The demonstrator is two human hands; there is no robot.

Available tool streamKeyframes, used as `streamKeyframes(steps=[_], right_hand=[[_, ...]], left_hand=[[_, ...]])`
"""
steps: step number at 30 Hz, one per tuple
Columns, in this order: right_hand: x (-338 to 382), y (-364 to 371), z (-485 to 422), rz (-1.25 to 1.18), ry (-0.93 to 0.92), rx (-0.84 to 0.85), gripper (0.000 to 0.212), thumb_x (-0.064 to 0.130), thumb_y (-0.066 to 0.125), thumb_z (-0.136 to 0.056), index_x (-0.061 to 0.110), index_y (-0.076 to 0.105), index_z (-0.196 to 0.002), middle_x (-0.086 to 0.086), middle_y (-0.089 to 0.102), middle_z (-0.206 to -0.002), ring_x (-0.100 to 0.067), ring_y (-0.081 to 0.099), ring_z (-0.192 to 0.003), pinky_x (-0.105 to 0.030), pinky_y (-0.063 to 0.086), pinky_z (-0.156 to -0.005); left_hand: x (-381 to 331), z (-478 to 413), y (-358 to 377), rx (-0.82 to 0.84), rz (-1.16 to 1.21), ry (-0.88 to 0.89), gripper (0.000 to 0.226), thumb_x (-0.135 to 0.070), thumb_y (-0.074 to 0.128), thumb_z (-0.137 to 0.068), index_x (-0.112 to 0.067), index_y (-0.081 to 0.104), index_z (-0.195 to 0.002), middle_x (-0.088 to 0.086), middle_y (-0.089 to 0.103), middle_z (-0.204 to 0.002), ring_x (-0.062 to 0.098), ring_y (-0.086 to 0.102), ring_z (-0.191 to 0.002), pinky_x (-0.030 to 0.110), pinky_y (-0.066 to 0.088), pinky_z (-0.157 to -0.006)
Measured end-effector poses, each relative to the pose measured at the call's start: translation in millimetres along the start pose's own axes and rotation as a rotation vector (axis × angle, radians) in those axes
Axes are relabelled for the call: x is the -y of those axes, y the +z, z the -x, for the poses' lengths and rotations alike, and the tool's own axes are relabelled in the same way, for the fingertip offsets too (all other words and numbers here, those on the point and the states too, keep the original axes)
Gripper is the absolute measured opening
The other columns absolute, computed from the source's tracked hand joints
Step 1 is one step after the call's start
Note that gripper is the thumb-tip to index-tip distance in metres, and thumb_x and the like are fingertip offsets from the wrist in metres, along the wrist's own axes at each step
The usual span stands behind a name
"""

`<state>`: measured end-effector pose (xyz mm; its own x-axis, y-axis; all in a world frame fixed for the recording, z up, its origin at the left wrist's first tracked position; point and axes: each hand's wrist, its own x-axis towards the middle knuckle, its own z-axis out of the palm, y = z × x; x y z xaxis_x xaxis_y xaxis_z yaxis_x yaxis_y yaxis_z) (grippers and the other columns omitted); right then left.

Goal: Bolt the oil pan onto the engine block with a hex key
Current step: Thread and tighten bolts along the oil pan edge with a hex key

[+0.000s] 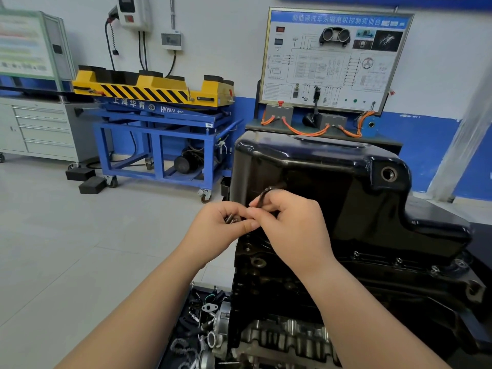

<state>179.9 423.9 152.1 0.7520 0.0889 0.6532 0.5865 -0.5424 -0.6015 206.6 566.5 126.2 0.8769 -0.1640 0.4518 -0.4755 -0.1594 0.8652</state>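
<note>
Grey tiled floor [66, 235], white-and-blue wall [221, 49], blue wheeled lift stand [159, 134], grey drawer cabinet [40, 129].

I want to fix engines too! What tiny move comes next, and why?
Probably the right hand pinches one of the bolts held in the left hand and carries it to the rim of the oil pan, since it holds the hex key too.

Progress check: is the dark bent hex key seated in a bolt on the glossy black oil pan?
No, the right hand holds the hex key raised above the flange bolts of the oil pan.
</note>
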Motion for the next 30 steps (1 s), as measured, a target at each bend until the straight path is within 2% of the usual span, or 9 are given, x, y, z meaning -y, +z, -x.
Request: streamKeyframes(steps=[2,6,9,12,17,21,24,27,30], right_hand=[[1.3,3.0,0.9,0.069,-0.018,-0.025,0.011,0.023,0.071,-0.081,0.016,0.071,-0.072,0.014,0.065,-0.068,-0.001,0.061,-0.075,-0.020,0.049,-0.066],[-0.7,4.8,0.6,0.118,-0.040,-0.028,0.025,0.030,0.070,-0.081,0.008,0.062,-0.070,0.000,0.065,-0.066,-0.014,0.061,-0.066,-0.038,0.051,-0.063],[-2.8,3.6,2.0,0.012,-0.053,0.041,0.009,0.024,0.068,-0.085,0.015,0.070,-0.086,0.013,0.067,-0.073,-0.001,0.060,-0.061,-0.019,0.050,-0.058],[-5.0,4.1,3.5,-0.049,-0.026,0.103,0.017,0.013,0.062,-0.088,0.020,0.072,-0.101,0.019,0.068,-0.082,0.009,0.058,-0.061,-0.007,0.044,-0.056],[-7.0,4.7,3.3,-0.025,0.011,-0.011,0.003,0.018,0.071,-0.081,0.020,0.071,-0.078,0.010,0.070,-0.071,-0.001,0.064,-0.073,-0.024,0.053,-0.065],[-1.7,9.0,4.8,0.099,0.005,-0.048,0.018,0.031,0.073,-0.077,0.023,0.061,-0.068,0.016,0.061,-0.062,-0.005,0.061,-0.069,-0.031,0.052,-0.063],[-0.5,7.7,3.7,0.145,-0.021,-0.010,0.016,0.034,0.070,-0.080,0.023,0.060,-0.074,0.016,0.060,-0.063,-0.006,0.060,-0.067,-0.033,0.052,-0.062],[-0.5,5.5,4.7,0.060,-0.042,0.060,0.004,0.023,0.063,-0.087,0.024,0.066,-0.090,0.014,0.065,-0.073,-0.001,0.058,-0.062,-0.034,0.054,-0.061],[-1.5,4.9,5.5,-0.019,-0.026,0.066,0.017,0.013,0.058,-0.090,0.023,0.069,-0.099,0.017,0.067,-0.080,0.003,0.059,-0.063,-0.025,0.055,-0.057]], left_hand=[[1.4,-0.3,0.2,-0.033,-0.032,-0.026,0.028,-0.012,0.074,-0.075,-0.034,0.067,-0.059,-0.018,0.048,-0.044,-0.005,0.041,-0.039,0.003,0.030,-0.043],[3.0,-1.2,-1.5,-0.033,-0.058,-0.028,0.027,-0.010,0.074,-0.075,-0.029,0.064,-0.058,-0.017,0.048,-0.045,-0.003,0.040,-0.041,0.004,0.030,-0.044],[0.4,-0.1,-2.9,-0.012,-0.054,-0.023,0.015,-0.007,0.071,-0.078,-0.016,0.068,-0.066,-0.017,0.050,-0.045,-0.004,0.042,-0.041,0.003,0.031,-0.045],[-1.7,0.4,-4.2,-0.002,-0.026,-0.013,0.019,-0.003,0.068,-0.080,-0.017,0.067,-0.066,-0.019,0.055,-0.046,-0.007,0.045,-0.040,0.002,0.032,-0.045],[-2.0,2.0,-1.8,0.006,-0.031,-0.013,0.020,-0.009,0.072,-0.077,-0.025,0.071,-0.067,-0.015,0.056,-0.049,-0.005,0.045,-0.043,0.004,0.034,-0.046],[4.1,0.3,-4.3,-0.049,-0.090,-0.017,0.014,-0.011,0.075,-0.072,-0.018,0.068,-0.062,-0.003,0.053,-0.055,0.003,0.042,-0.050,0.011,0.036,-0.050],[5.1,0.1,-5.7,-0.034,-0.107,-0.025,0.017,-0.008,0.073,-0.074,-0.016,0.066,-0.060,-0.008,0.050,-0.051,0.000,0.042,-0.048,0.010,0.036,-0.049],[3.8,-0.7,-6.5,-0.042,-0.096,-0.030,0.018,-0.009,0.073,-0.076,-0.020,0.070,-0.063,0.002,0.064,-0.061,0.004,0.056,-0.057,0.011,0.044,-0.055],[1.1,-1.8,-6.5,-0.032,-0.084,-0.019,0.029,-0.010,0.072,-0.077,-0.034,0.071,-0.060,-0.006,0.069,-0.064,0.000,0.060,-0.062,0.010,0.046,-0.059]])
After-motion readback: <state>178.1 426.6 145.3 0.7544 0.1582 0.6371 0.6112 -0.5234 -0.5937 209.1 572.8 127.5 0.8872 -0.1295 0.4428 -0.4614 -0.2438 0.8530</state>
